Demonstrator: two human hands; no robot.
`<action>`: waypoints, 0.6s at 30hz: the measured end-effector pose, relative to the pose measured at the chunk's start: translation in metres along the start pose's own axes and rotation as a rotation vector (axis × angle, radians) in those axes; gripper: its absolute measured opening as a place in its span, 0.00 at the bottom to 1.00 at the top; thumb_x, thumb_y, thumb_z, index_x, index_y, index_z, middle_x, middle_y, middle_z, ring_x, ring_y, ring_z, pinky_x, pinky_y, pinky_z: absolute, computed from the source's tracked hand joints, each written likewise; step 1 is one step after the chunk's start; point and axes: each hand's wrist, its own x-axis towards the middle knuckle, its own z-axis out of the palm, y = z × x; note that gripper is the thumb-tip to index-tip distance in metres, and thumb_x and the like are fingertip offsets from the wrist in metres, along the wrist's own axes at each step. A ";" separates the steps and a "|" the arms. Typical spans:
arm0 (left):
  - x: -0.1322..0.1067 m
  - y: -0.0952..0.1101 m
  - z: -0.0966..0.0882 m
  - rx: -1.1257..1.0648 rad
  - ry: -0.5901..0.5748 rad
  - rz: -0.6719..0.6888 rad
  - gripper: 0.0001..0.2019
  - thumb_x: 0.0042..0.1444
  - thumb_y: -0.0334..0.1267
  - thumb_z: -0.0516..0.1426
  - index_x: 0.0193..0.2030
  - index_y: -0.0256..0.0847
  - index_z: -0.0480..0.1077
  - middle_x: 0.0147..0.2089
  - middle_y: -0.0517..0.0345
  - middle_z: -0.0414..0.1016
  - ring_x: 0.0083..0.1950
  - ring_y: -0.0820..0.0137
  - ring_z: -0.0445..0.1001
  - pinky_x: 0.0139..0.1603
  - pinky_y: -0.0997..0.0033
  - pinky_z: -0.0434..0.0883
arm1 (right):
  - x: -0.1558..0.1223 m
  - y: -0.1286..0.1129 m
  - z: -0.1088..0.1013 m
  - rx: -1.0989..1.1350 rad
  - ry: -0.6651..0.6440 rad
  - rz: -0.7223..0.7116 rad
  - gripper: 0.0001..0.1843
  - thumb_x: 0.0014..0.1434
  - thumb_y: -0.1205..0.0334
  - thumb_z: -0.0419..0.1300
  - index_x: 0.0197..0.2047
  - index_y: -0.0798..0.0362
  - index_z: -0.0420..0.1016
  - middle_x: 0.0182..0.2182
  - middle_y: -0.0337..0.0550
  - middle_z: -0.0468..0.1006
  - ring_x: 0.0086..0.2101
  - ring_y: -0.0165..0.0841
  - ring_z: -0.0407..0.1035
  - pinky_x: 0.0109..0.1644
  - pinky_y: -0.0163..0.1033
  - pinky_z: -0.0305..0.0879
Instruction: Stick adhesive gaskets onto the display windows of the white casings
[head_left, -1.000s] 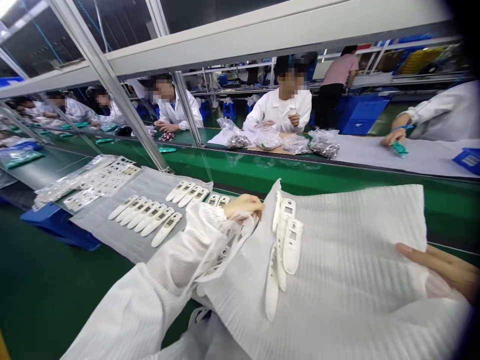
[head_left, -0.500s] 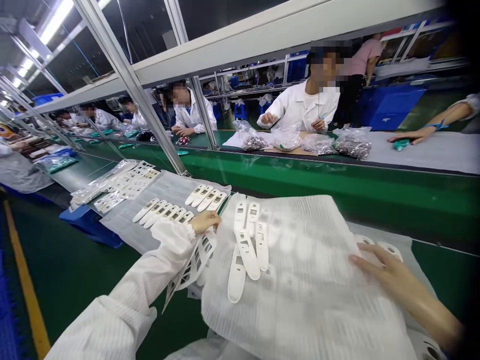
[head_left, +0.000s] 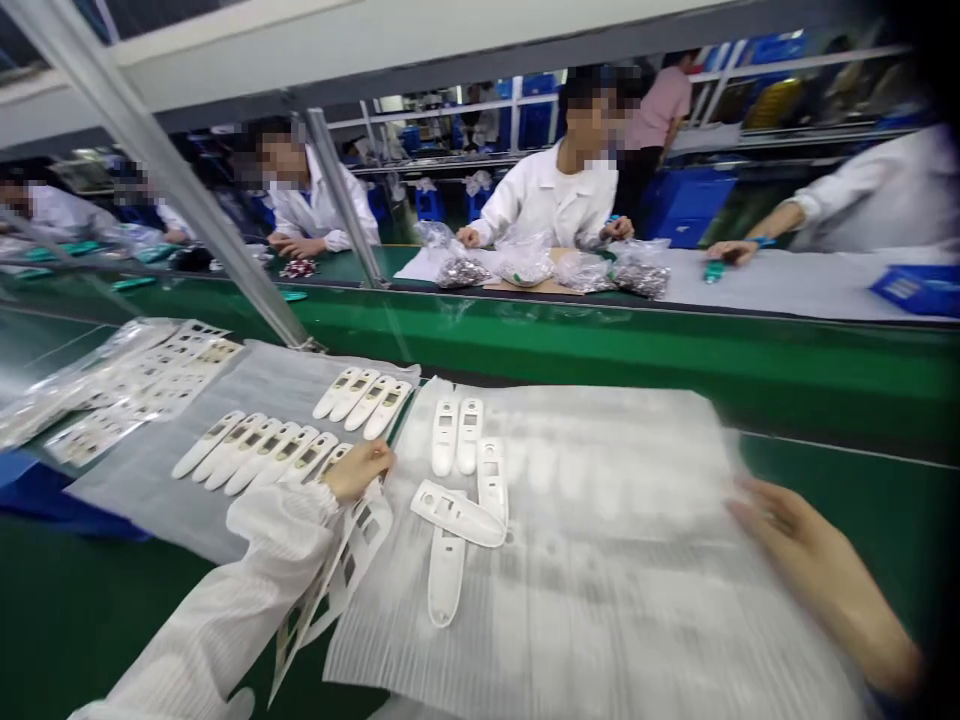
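Observation:
A translucent white foam sheet (head_left: 630, 600) spreads before me, with several white plastic shells (head_left: 444, 580) lying loose on its left part. More shells show faintly through it. My left hand (head_left: 361, 470) is closed at the sheet's left side, pinching a partly peeled backing sheet with dark windows (head_left: 367, 535) that hangs down below it. At the opposite edge, my right hand (head_left: 806, 555) is blurred; its thumb and fingers close on the foam sheet's border. Left of my left hand, rows of white shells with display windows (head_left: 259, 450) lie on another foam sheet (head_left: 142, 495).
Flat packs of small parts (head_left: 142, 390) lie at the far left. A green ledge (head_left: 525, 345) runs behind the work surface, with a slanted metal post (head_left: 202, 220) by it. Across it, people in white coats sit near bags of small metal parts (head_left: 461, 270).
My view has swung right and closer. The right hand has drawn the foam sheet's edge outward, uncovering less of the shells there. One loose shell has turned crosswise on the sheet.

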 end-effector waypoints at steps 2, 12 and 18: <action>-0.004 0.004 0.003 0.018 -0.016 0.016 0.17 0.48 0.51 0.57 0.20 0.41 0.59 0.18 0.66 0.60 0.23 0.70 0.64 0.28 0.71 0.62 | -0.007 -0.010 0.003 0.026 0.017 0.043 0.25 0.46 0.52 0.66 0.47 0.46 0.68 0.48 0.49 0.73 0.47 0.47 0.69 0.37 0.41 0.71; -0.024 0.011 -0.002 -0.003 -0.085 -0.006 0.18 0.38 0.54 0.60 0.22 0.42 0.62 0.19 0.64 0.65 0.25 0.69 0.64 0.28 0.73 0.60 | -0.016 0.015 -0.013 -0.015 -0.063 -0.015 0.11 0.49 0.51 0.65 0.30 0.49 0.73 0.27 0.38 0.75 0.27 0.33 0.66 0.26 0.34 0.60; -0.022 0.003 -0.003 -0.037 -0.054 -0.024 0.16 0.42 0.51 0.60 0.25 0.40 0.64 0.20 0.66 0.65 0.23 0.72 0.64 0.26 0.74 0.58 | -0.010 0.031 -0.024 -0.073 0.055 0.025 0.12 0.48 0.48 0.64 0.30 0.47 0.74 0.35 0.43 0.78 0.36 0.43 0.70 0.30 0.39 0.62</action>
